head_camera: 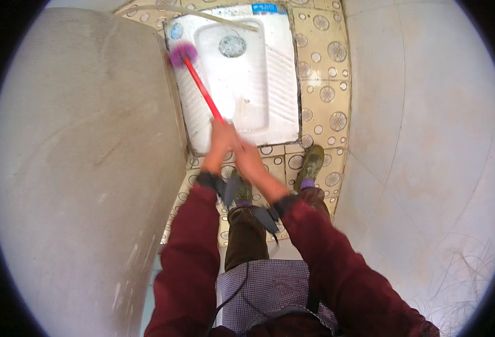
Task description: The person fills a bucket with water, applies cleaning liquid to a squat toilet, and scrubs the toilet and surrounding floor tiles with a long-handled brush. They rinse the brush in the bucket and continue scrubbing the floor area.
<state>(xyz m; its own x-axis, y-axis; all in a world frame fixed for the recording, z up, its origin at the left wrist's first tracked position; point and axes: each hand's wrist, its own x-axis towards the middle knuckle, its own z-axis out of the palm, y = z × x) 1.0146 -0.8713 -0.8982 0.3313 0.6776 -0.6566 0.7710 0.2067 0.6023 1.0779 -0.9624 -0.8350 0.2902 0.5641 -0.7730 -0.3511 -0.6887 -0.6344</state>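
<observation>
Both of my hands grip the red handle of a long brush (203,90), one ahead of the other. My left hand (222,137) is closed around the handle nearer the head, and my right hand (247,158) is closed close behind it, by the handle's near end. The purple round brush head (183,55), blurred, lies over the left rim of a white ceramic squat toilet (281,84). A blue patch (176,30) shows on the rim just beyond the head. At the far end of the basin is a round drain opening (232,46).
A pale hose (213,17) crosses the toilet's far edge, its end over the basin. A grey partition (91,126) stands close on the left, a pale wall (424,126) on the right. My shoes (310,166) stand on patterned floor tiles (325,105) at the toilet's near side.
</observation>
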